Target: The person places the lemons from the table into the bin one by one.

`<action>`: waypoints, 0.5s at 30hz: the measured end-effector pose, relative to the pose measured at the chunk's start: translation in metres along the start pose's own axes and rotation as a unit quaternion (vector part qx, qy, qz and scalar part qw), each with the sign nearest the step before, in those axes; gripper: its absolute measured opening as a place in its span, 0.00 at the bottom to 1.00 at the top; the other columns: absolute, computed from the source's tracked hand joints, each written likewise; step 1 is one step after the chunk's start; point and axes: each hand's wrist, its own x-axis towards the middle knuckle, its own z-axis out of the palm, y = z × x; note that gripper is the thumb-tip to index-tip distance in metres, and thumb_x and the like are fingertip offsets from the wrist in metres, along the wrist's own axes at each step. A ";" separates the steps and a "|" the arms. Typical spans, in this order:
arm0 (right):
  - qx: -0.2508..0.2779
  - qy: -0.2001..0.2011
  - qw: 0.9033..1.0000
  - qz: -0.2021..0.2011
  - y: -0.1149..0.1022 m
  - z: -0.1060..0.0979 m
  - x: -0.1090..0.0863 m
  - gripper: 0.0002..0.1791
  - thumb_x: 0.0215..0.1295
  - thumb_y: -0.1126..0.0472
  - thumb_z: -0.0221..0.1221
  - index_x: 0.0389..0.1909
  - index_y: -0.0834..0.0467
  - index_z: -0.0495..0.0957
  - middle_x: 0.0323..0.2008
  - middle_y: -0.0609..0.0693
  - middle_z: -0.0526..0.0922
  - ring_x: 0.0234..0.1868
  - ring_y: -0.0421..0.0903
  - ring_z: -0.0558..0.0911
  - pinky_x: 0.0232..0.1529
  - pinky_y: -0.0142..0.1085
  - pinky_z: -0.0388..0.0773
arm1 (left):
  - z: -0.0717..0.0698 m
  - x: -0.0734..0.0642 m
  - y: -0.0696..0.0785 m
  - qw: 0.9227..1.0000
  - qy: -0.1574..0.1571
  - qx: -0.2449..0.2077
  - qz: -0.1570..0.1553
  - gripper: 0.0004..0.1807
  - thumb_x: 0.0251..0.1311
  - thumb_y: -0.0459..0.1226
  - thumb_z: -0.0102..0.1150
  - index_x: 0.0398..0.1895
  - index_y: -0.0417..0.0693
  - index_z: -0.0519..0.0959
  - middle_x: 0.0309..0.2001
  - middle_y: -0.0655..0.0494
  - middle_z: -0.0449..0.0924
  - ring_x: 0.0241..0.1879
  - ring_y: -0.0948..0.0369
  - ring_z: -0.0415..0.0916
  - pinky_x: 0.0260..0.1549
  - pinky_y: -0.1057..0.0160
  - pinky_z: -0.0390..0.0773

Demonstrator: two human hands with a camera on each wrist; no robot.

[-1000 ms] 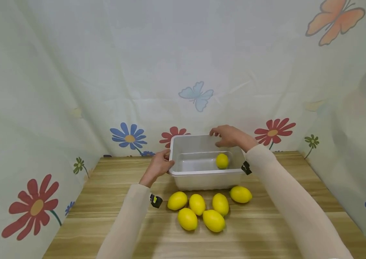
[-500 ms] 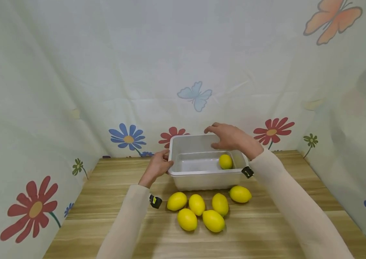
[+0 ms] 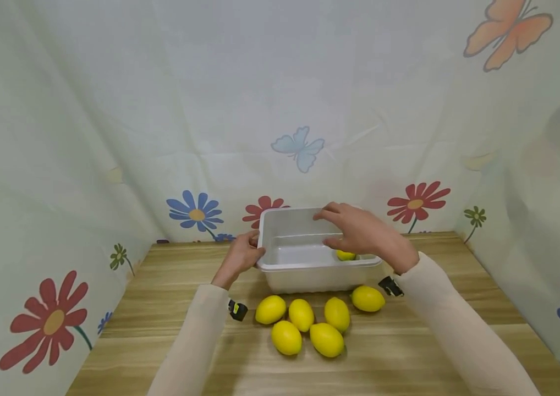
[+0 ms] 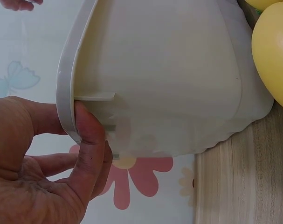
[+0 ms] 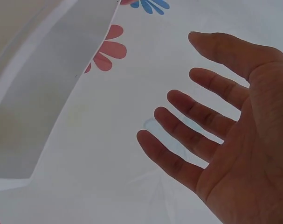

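Observation:
A white plastic bin (image 3: 319, 279) stands on the wooden table. My left hand (image 3: 241, 254) pinches its left rim, thumb and fingers on either side of the wall in the left wrist view. Over the bin's right part hovers my right hand (image 3: 359, 231), fingers spread and holding nothing; the right wrist view shows its bare palm (image 5: 244, 154). Inside the bin one lemon (image 3: 346, 256) is partly hidden beneath that hand. Several more lemons lie in front of the bin, among them one lemon (image 3: 368, 298) near its right corner and another lemon (image 3: 270, 309) to the left.
The wood-grain table (image 3: 186, 269) runs back to a curtain (image 3: 230, 110) printed with flowers and butterflies, which encloses the back and both sides. A front lemon (image 3: 327, 339) lies closest to the person. A black wrist camera (image 3: 237, 309) sits on the left sleeve.
My right hand has come back toward the person and lower, from the bin's far rim to over its right part. The lemon inside has shifted slightly right. My left hand keeps its grip.

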 end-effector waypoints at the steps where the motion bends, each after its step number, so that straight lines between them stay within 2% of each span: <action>1: -0.001 0.006 1.000 -0.003 0.000 0.001 -0.003 0.29 0.61 0.50 0.65 0.64 0.50 0.73 0.62 0.52 0.75 0.58 0.53 0.77 0.59 0.48 0.78 | 0.000 0.000 0.000 1.000 -0.001 -0.001 -0.001 0.34 0.60 0.33 0.60 0.71 0.43 0.66 0.49 0.37 0.81 0.38 0.51 0.82 0.25 0.63 0.85; 5: -0.005 0.036 0.999 -0.014 0.000 0.008 -0.014 0.29 0.60 0.51 0.67 0.62 0.51 0.74 0.61 0.52 0.76 0.58 0.53 0.77 0.58 0.48 0.79 | 0.000 0.000 -0.001 1.000 -0.003 -0.003 0.001 0.34 0.60 0.33 0.60 0.71 0.44 0.66 0.49 0.36 0.80 0.40 0.50 0.83 0.25 0.62 0.85; 9: -0.003 0.064 0.998 -0.019 0.002 0.017 -0.023 0.29 0.58 0.51 0.68 0.61 0.51 0.75 0.58 0.51 0.77 0.54 0.51 0.79 0.53 0.47 0.81 | -0.001 0.001 -0.001 1.000 -0.001 -0.004 -0.002 0.35 0.59 0.33 0.61 0.72 0.43 0.65 0.49 0.36 0.80 0.40 0.49 0.82 0.25 0.62 0.85; 15: -0.009 0.076 0.997 -0.012 0.003 0.029 -0.036 0.28 0.59 0.50 0.67 0.60 0.50 0.76 0.57 0.51 0.78 0.50 0.50 0.80 0.51 0.45 0.83 | -0.002 0.002 -0.002 1.000 -0.004 -0.005 -0.003 0.37 0.59 0.33 0.61 0.73 0.42 0.62 0.51 0.36 0.80 0.42 0.50 0.82 0.25 0.63 0.85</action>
